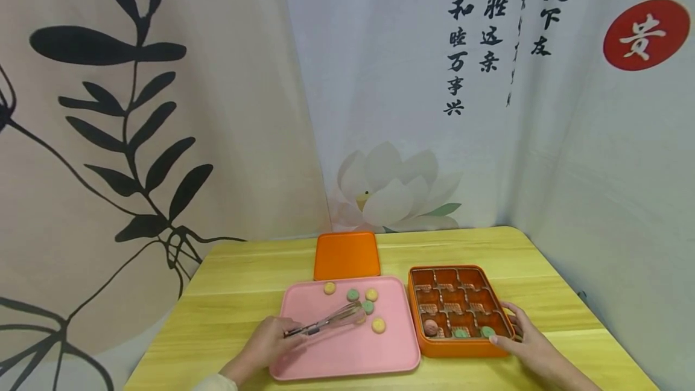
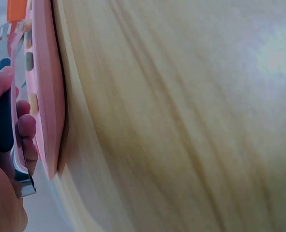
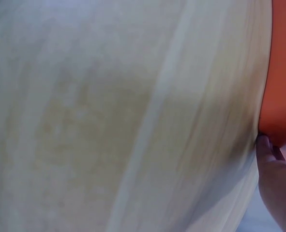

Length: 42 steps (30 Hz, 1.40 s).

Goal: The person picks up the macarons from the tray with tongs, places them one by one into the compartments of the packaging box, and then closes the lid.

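Fingers [image 2: 27, 126] of my left hand [image 1: 269, 341] wrap tongs [image 1: 326, 323], extending over pink tray [image 1: 342, 355]; right hand [image 1: 525, 341] grips orange compartment box [image 1: 461, 350].

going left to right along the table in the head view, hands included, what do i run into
left hand → pink tray → orange divided box → right hand

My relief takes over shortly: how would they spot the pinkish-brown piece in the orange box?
On the yellow table, a compartmented orange box stands right of the pink tray. Look at the left end of its nearest row. The pinkish-brown piece sits there; the two green pieces share its row.
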Tool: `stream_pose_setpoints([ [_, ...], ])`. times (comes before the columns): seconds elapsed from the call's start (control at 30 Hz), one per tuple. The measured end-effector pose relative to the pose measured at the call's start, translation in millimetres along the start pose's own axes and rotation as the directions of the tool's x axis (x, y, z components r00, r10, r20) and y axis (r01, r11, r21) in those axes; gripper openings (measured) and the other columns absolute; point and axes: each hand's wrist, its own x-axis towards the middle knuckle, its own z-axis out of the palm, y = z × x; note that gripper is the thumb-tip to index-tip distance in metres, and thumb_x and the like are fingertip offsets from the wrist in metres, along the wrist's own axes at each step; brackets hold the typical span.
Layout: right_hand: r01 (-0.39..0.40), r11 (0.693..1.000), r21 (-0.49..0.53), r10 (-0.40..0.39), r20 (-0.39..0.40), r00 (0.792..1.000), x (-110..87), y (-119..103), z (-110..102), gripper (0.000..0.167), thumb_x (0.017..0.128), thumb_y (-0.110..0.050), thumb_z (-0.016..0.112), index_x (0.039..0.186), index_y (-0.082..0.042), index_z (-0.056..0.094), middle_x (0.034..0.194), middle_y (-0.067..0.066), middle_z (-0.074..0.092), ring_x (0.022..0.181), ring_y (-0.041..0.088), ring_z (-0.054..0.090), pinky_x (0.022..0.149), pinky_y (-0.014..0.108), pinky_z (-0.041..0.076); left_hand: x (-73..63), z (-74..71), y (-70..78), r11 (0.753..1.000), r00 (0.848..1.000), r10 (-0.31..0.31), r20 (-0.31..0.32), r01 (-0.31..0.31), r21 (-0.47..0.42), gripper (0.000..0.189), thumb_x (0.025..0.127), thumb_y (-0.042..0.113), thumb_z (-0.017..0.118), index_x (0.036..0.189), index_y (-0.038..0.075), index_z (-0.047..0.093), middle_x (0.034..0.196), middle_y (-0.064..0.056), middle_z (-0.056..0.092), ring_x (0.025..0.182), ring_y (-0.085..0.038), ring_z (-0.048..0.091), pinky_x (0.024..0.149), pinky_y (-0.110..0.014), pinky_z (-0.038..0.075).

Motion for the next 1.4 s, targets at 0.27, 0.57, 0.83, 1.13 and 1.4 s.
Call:
stream_pose_setpoints([
  [0.27,-0.006,1.0,0.005,0.006,0.0,1.0,-0.6,0.9,0.5,0.084,0.098,-0.026,0.064,0.154,-0.003,0.006,0.149,0.042,0.018,0.135,0.06,0.022,0.096,0.061,0.041,-0.2,-0.7,2.8,1.0,1.0,0.019,-0.013,-0.019,0.006,0.015,0.086,0.027,0.077,0.095,0.016,0.079,0.071,0.017,0.058,0.061,0.0,0.047,0.05,-0.022,0.042],
  [0.57,0.005,1.0,0.021,-0.005,-0.002,1.0,-1.9,-0.9,1.9,0.083,0.098,-0.026,0.063,0.153,-0.003,0.005,0.15,0.042,0.018,0.136,0.06,0.02,0.098,0.061,0.04,6.1,-1.8,6.4,0.998,0.998,0.055,-0.037,-0.054,0.022,0.014,0.087,0.027,0.076,0.095,0.016,0.079,0.069,0.017,0.055,0.059,0.0,0.044,0.049,-0.02,0.038],
  [0.83,0.014,1.0,0.02,-0.014,-0.014,1.0,-2.2,-1.5,2.8,0.082,0.098,-0.026,0.063,0.153,-0.004,0.007,0.149,0.041,0.021,0.135,0.059,0.025,0.096,0.059,0.042,18.6,3.6,15.0,0.994,0.993,0.101,-0.057,-0.103,-0.037,0.014,0.088,0.028,0.076,0.093,0.015,0.079,0.07,0.016,0.058,0.059,0.001,0.044,0.051,-0.02,0.039],
  [1.13,-0.004,1.0,-0.01,0.004,-0.014,1.0,1.3,2.1,1.8,0.083,0.098,-0.03,0.062,0.154,-0.004,0.006,0.152,0.041,0.015,0.137,0.06,0.015,0.099,0.064,0.037,44.2,17.7,36.6,0.986,0.99,0.124,-0.066,-0.131,-0.104,0.012,0.089,0.026,0.076,0.092,0.015,0.079,0.068,0.014,0.057,0.057,0.002,0.041,0.048,-0.018,0.035],
  [1.4,0.006,1.0,0.008,-0.006,-0.016,1.0,1.2,3.0,2.5,0.083,0.098,-0.028,0.063,0.154,-0.005,0.007,0.15,0.041,0.02,0.136,0.059,0.022,0.096,0.061,0.041,71.5,37.3,61.5,0.984,0.988,0.14,-0.072,-0.147,-0.098,0.012,0.087,0.025,0.078,0.091,0.014,0.079,0.062,0.015,0.05,0.055,0.001,0.039,0.048,-0.018,0.034],
])
